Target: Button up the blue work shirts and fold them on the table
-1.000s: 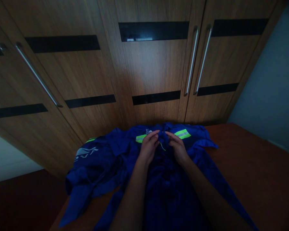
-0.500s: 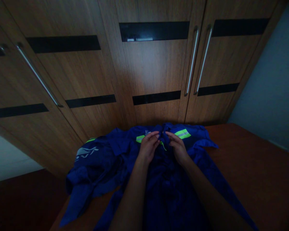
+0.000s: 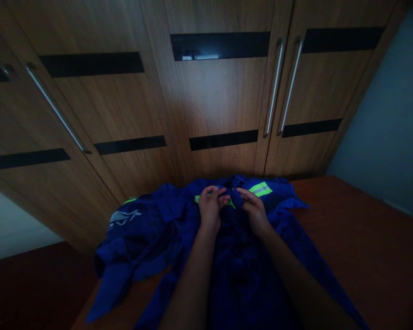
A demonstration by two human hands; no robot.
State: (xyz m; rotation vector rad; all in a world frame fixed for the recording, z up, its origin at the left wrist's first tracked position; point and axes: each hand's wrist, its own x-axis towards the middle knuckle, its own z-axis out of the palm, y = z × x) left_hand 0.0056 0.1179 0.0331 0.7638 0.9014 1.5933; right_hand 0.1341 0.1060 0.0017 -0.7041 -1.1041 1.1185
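A dark blue work jacket (image 3: 241,261) with neon yellow-green and silver reflective strips lies spread on a reddish-brown wooden surface. Near its collar, my left hand (image 3: 211,206) pinches a bit of the front edge between thumb and fingers. Opposite it, my right hand (image 3: 255,208) closes on the other front edge, a small gap away. A bright strip (image 3: 260,189) shows just past the right fingertips. Another strip is partly covered by my left hand. Dim light hides any small fastener at my fingertips.
Left of the jacket lies a second dark blue garment (image 3: 141,243) with a pale printed logo, bunched up. A wooden wardrobe (image 3: 220,96) with long metal handles stands right behind. The wooden surface (image 3: 365,243) extends to the right, toward a grey-blue wall (image 3: 388,123).
My left hand has turned more upright and its fingers have shifted slightly left on the cloth edge. The right hand stays almost in place.
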